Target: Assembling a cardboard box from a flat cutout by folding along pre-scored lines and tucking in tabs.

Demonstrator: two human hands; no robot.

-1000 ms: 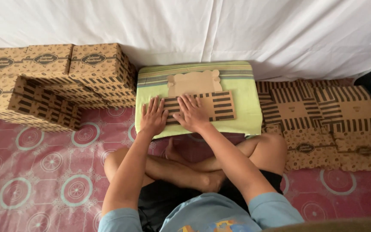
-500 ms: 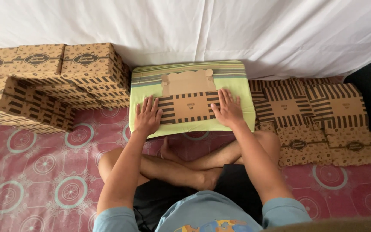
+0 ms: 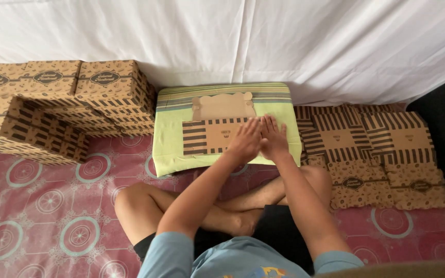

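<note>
Cardboard box blank (image 3: 215, 135) lies flat on green cushion (image 3: 168, 149) for firm backing; my left hand (image 3: 245, 140) and right hand (image 3: 274, 136) press side by side, fingers flat together, holding its right end down.

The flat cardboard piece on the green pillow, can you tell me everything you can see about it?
The flat cardboard piece is an unfolded brown box blank. It has dark stripes at its left end and along its top edge, a plain tan middle, and a scalloped plain flap pointing toward the white sheet. It lies flat on the green striped pillow. The left hand and right hand press side by side on its right end, hiding that part.
</note>
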